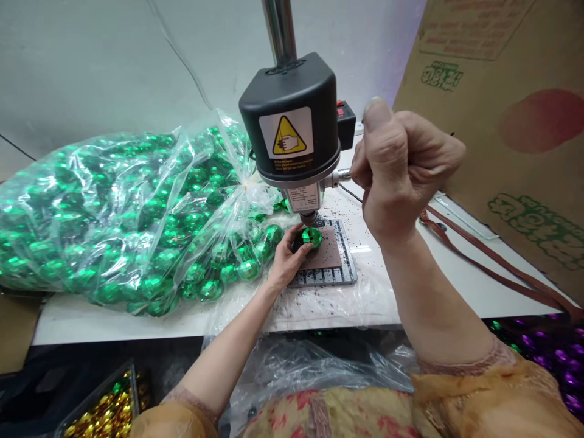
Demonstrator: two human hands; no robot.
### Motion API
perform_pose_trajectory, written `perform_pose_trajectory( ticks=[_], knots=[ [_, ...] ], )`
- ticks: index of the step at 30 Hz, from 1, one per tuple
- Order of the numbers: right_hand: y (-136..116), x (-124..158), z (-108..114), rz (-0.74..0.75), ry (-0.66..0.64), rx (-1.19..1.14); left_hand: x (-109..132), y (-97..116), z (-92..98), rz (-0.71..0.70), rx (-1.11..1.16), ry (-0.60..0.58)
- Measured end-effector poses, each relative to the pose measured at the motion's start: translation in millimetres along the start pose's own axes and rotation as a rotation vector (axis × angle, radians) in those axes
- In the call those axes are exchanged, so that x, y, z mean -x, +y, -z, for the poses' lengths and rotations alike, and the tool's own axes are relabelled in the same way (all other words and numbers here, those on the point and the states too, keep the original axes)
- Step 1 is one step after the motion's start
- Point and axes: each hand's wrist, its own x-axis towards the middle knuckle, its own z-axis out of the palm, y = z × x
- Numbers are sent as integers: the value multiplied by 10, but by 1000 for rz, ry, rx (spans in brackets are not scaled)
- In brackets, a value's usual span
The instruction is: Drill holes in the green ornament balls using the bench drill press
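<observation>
My left hand [292,254] pinches a shiny green faceted ball [312,238] on the brown board [326,252] of the drill press base. Right above the ball is the chuck [309,218] of the small bench drill press [289,121]; I cannot tell if a bit touches the ball. At the right of the machine, my right hand [401,164] is closed around the end of the feed lever [341,176], and the fingers hide most of the grip. Dark shavings lie scattered over the slotted metal base [350,267].
A big clear plastic bag [123,213] of green balls fills the table's left side, with loose balls [249,267] at its mouth. A cardboard box [502,121] and brown strap [493,261] are on the right. Below are a bin of gold pieces [103,407] and purple balls [547,359].
</observation>
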Motion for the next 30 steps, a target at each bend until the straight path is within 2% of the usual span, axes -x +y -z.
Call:
perform_pose_trajectory(
  ticks=[9, 14, 23, 30],
  knots=[
    [14, -9, 11, 18, -7, -27, 69, 70, 20, -20, -122, -98],
    [5, 46, 44, 17, -25, 27, 84, 105, -21, -12, -134, -95],
    [131, 236, 90, 220, 16, -89, 81, 133, -25, -3, -87, -112],
    [206, 278, 94, 248, 59, -89, 89, 167, -25, 5, -80, -113]
  ],
)
